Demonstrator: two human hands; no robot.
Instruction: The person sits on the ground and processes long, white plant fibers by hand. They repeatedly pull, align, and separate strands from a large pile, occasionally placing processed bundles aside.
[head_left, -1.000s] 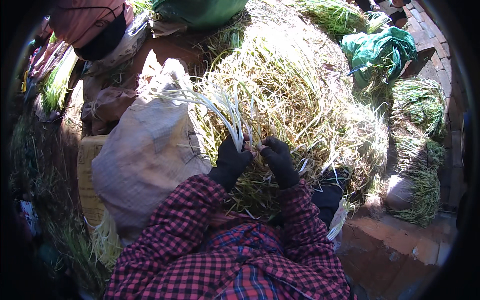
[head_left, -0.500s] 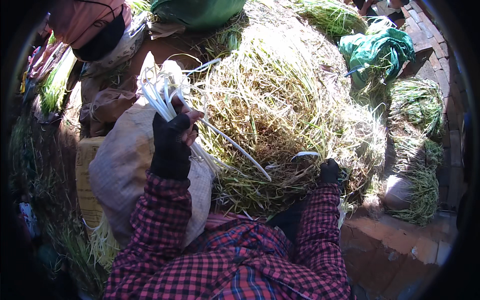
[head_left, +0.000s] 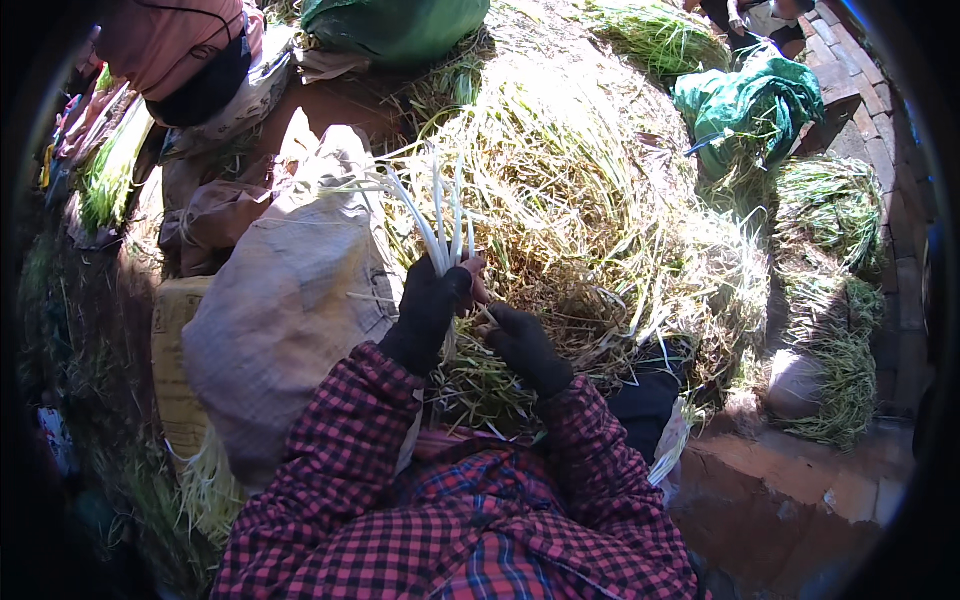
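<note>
My left hand point(head_left: 435, 305), in a black glove with bare fingertips, is closed round a small bunch of long white plant stalks point(head_left: 433, 235). Their upper ends fan out above the fist. Close beside it is my right hand point(head_left: 528, 345), gloved in black too, its fingers pinched together near the left fingertips. A pale bit shows at that pinch, too small to make out. Beneath and beyond both hands spreads a big heap of loose green and straw-coloured stalks point(head_left: 560, 220).
A full pale sack point(head_left: 290, 310) stands at my left, against a yellowish carton point(head_left: 180, 350). Farther off are a green sack point(head_left: 395, 25), a green cloth bundle point(head_left: 750, 100) and bundled greens point(head_left: 835, 210). A brick ledge point(head_left: 780, 475) lies at right; people work at the far edges.
My left hand has come down and right with the white stalks. My right hand has moved left from the heap's right side to meet it.
</note>
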